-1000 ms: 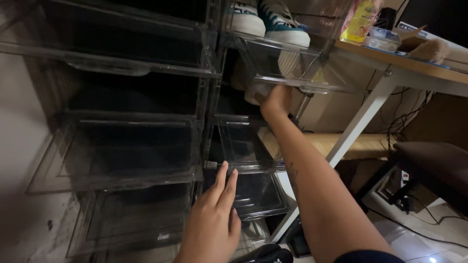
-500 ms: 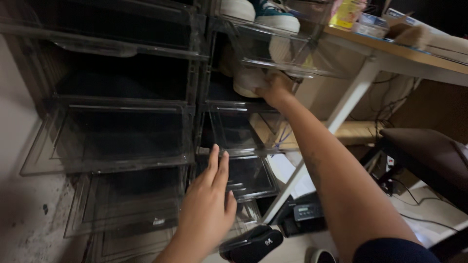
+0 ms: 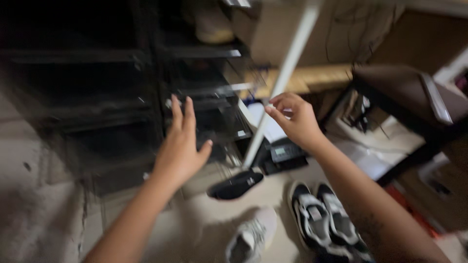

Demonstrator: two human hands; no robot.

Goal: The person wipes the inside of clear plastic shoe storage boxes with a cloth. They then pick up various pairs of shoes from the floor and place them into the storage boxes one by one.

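The view is blurred and tilted down toward the floor. My left hand [image 3: 181, 146] is open with fingers spread, hovering in front of the stack of clear plastic shoe drawers [image 3: 209, 104]. My right hand [image 3: 295, 119] is also open and holds nothing, fingers loosely curled beside the white desk leg [image 3: 280, 83]. A light shoe [image 3: 212, 27] sits in an upper drawer. On the floor below lie a pair of black-and-grey sneakers [image 3: 324, 219], a single white-grey sneaker [image 3: 251, 238] and a black slipper [image 3: 236, 185].
A dark brown chair [image 3: 404, 92] stands at the right. A small dark device with a display [image 3: 285, 153] sits on the floor by the desk leg. The pale wall [image 3: 29, 160] is at the left.
My right hand has left the upper drawer and dropped down beside the desk leg. The camera tilted sharply downward, bringing the shoes on the floor into view. My left hand stayed near the lower drawers.
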